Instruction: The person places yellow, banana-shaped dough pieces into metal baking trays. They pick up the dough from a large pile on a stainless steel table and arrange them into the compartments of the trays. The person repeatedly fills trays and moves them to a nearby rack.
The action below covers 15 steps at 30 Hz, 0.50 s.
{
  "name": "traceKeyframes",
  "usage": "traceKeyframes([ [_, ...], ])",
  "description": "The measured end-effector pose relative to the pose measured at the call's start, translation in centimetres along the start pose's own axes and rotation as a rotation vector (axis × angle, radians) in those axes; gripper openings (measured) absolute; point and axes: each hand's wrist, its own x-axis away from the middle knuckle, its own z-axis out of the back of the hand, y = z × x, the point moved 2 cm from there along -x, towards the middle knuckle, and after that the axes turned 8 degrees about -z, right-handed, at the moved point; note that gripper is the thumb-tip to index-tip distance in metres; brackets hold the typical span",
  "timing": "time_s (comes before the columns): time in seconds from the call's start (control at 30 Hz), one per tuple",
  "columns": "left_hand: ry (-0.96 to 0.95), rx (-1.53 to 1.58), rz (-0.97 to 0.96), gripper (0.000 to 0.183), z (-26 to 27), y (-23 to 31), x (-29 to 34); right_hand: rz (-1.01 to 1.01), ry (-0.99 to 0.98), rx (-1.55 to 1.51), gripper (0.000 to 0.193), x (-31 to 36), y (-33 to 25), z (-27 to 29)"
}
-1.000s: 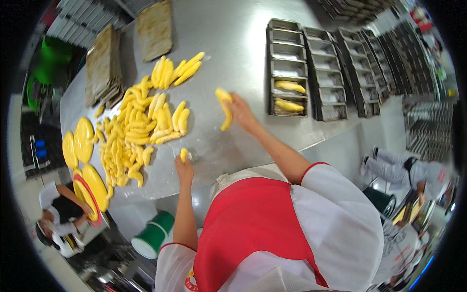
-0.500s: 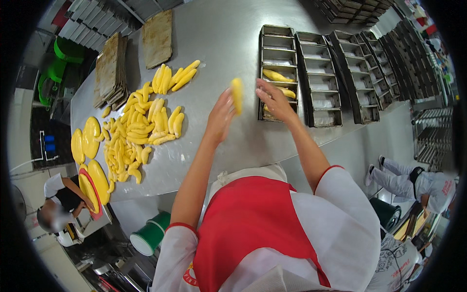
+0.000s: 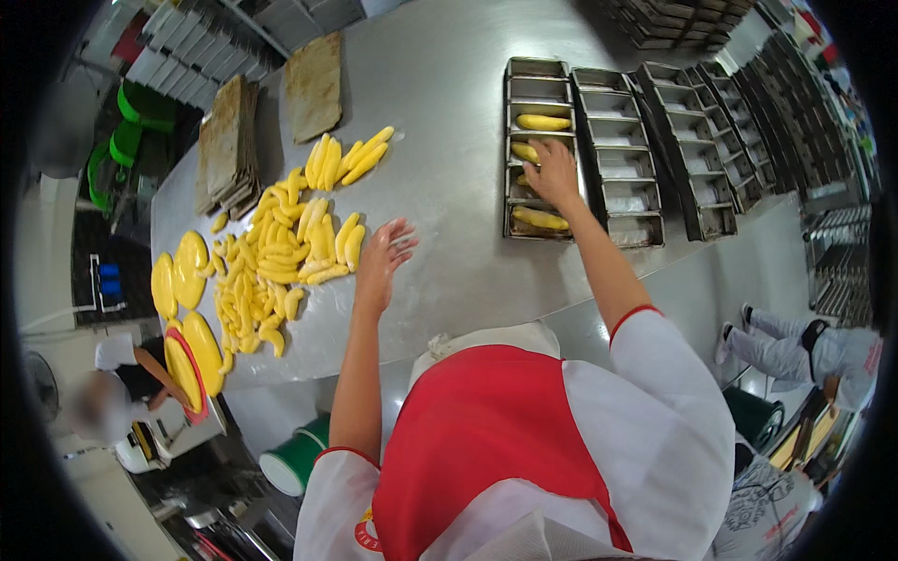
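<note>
On the steel table's left side lies a heap of yellow dough rolls (image 3: 257,257), with several laid out side by side along its right edge. Close to that edge is my left hand (image 3: 379,266), fingers spread and holding nothing. My right hand (image 3: 556,176) is over the nearest strapped loaf pan (image 3: 510,93), its fingers bent down around a dough roll (image 3: 524,151) in a middle compartment and partly hiding it. Other rolls lie in the same pan: an upper dough roll (image 3: 543,122) and a lower dough roll (image 3: 540,219). A further one is mostly hidden under my hand.
More strapped loaf pans (image 3: 617,136) stand in rows to the right. Stacked flat metal sheets (image 3: 227,145) and flattened yellow dough slabs (image 3: 190,271) lie at the left. A co-worker (image 3: 140,379) handles dough at the far left. A green bucket (image 3: 297,458) stands below the table.
The dough roll my left hand held has left it, and that hand has moved left toward the heap, opening. My right hand has moved slightly down over the pan, fingers now among its rolls.
</note>
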Motion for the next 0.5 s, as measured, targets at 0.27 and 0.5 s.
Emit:
traceKeyframes([
  [0.27,0.454,-0.122,0.211,0.053,15.4,-11.1,12.9,0.001,-0.050,0.191,0.052,5.6,-4.4,-1.7],
  [0.5,0.617,0.001,0.242,0.048,20.0,-14.0,16.9,0.306,-0.149,-0.215,0.033,9.4,-20.3,-6.4],
])
